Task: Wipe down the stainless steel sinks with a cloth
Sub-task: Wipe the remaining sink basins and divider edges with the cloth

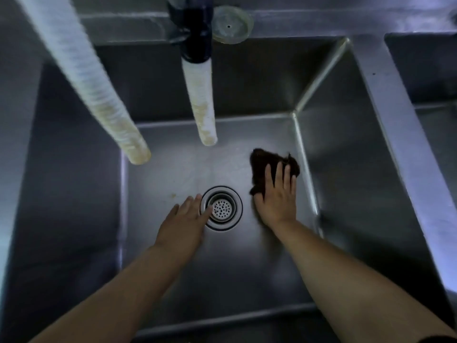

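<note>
Two bare forearms reach down into one deep steel sink [346, 154]. Left hand [184, 220] flat on sink floor, fingers straight, spread, holding nothing; fingertips at rim of one round drain [221, 208]. Right hand [278, 194] right of drain, fingers extended, pressing one dark cloth [265, 160] onto floor near right wall. Farther up, two pale ribbed hoses [201, 100] hang over basin; one dark tap fitting [195, 28] tops shorter one. One clear round disc [231, 24] on back ledge. Second sink [430, 70] at far right.
</note>
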`<state>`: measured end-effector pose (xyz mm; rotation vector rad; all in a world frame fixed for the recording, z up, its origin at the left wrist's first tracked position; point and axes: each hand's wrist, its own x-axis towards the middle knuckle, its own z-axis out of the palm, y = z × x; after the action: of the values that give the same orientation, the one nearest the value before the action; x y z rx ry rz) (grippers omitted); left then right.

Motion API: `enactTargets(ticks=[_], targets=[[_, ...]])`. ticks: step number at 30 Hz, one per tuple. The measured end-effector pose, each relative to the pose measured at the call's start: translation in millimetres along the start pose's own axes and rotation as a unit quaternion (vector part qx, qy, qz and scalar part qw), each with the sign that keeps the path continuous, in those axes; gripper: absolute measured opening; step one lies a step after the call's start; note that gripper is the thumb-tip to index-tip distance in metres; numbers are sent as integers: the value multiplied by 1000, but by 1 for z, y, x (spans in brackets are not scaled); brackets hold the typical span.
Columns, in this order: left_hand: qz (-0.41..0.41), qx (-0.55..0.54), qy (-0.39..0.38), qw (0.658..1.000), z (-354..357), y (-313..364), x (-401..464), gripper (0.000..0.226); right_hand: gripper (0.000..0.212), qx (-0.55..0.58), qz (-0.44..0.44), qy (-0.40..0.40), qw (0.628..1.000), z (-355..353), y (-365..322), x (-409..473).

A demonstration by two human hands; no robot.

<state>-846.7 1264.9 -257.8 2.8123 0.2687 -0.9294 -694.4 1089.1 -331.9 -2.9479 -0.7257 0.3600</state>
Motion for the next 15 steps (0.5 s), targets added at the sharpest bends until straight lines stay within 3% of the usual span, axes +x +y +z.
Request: enactTargets(ticks=[6,9,11,15], targets=[[-23,24,-35,999,-43,-28,-98,59,87,-37,26,-61,997,-12,-8,-26],[-21,49,63,997,-60,-52,-140,56,86,-15,58,-64,996,-17,-19,10],[-25,71,115,990,-62,-69,-158,41,89,-18,67,-69,995,-16,-36,37],[-14,132,148,980,-58,-92,-175,22,93,-41,-42,-81,995,-9,-99,71]])
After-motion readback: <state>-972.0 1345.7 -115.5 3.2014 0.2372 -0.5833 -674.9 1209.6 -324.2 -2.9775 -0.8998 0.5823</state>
